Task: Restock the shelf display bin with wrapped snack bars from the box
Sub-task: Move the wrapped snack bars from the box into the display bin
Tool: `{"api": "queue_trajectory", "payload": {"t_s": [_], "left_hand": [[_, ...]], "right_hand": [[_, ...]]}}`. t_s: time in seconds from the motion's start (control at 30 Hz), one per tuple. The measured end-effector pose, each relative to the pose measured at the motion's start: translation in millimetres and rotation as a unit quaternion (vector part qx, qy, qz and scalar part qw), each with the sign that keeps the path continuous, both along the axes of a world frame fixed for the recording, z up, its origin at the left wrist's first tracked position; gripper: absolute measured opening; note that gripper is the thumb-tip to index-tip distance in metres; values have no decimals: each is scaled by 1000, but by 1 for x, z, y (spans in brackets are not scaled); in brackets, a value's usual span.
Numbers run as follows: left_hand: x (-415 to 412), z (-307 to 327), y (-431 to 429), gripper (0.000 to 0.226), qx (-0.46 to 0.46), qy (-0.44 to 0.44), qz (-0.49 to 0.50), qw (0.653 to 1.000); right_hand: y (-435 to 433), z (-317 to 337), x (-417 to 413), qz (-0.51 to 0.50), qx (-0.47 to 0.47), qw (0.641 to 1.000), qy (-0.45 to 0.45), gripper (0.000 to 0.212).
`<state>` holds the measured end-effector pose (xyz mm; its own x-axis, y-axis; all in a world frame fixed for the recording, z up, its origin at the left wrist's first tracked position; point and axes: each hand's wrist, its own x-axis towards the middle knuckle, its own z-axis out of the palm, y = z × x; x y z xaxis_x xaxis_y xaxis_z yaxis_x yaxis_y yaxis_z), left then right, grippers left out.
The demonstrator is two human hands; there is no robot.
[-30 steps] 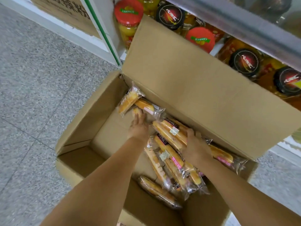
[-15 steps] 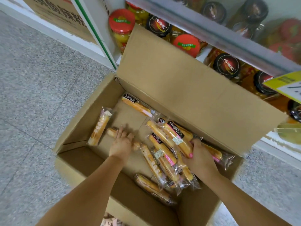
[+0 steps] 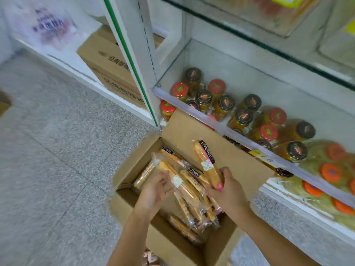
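An open cardboard box stands on the floor against the shelf unit, holding several clear-wrapped yellow snack bars. My right hand grips a bundle of the bars; one bar sticks up above the box's far flap. My left hand curls its fingers round the lower part of another long wrapped bar lifted over the box. One more bar leans against the box's left wall. No display bin shows clearly.
Glass shelves behind the box carry jars with red lids and black lids. Blurred orange-lidded packs lie at the right. More cartons sit under the left shelf unit. Grey speckled floor spreads to the left.
The view has tilted up toward the shelves. Both hands have risen out of the box, each now lifting wrapped bars that lay on the box floor before.
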<state>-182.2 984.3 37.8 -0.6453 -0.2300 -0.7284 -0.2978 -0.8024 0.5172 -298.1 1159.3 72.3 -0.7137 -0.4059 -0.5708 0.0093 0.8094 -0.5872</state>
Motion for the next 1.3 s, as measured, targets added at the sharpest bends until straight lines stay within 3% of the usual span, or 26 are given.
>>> {"api": "queue_trajectory", "payload": {"t_s": [0.23,0.6,0.83,1.0,1.13,1.23,1.3], "left_hand": [[-5,167,25,30,85,117,94,985],[-25,358,9,43,-104,56,127,985],[-13,443,-3,30,-145,98,129,976],[-19,483,-5,23,-201,84,100,971],[-26,515,-16,30,-118,128,126,977],[-28,539,-13,19,-44,204,121,971],[-27,554,-6,32,-5,247,111,963]], "right_hand": [[-12,155,7,22,-38,997,58,35],[-14,335,42,-88,-156,980,87,22],[-8,425,57,-131,-186,965,130,22],[-7,471,55,-159,-215,953,143,22],[-7,494,53,-223,-273,926,134,22],[-15,514,52,-267,-353,889,116,25],[-24,526,51,-291,-398,863,111,26]]}}
